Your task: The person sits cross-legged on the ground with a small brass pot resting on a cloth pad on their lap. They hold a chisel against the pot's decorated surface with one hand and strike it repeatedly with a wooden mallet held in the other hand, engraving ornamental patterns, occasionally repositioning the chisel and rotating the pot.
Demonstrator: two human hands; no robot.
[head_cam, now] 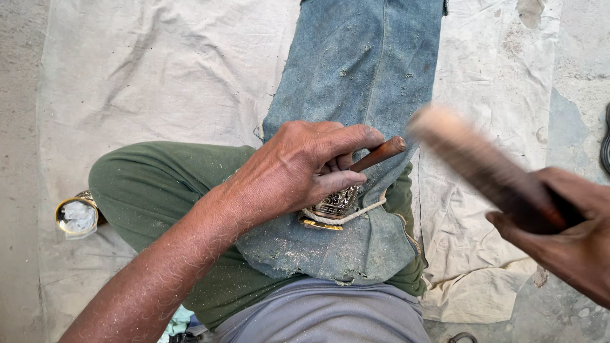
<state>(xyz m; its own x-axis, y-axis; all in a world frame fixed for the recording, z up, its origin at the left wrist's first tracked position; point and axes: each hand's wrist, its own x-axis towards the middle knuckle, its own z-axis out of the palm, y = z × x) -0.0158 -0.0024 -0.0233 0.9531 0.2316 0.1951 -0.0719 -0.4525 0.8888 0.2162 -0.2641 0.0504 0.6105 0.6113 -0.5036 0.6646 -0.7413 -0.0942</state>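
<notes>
Left hand curled downward in a grip; right hand clenched, raised.

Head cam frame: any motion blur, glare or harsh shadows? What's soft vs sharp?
Head view: the pale wooden mallet in the right hand is smeared by motion blur, worst at its head; the left hand, its brown-handled chisel and the engraved brass piece are sharp. Head view: light is soft and even, shadows faint; slight glare only on the brass cup at left.

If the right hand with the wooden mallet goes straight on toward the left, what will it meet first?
Probably the wooden tool handle that the left hand grips above the engraved brass piece; the mallet is blurred, so depth is uncertain.
</notes>
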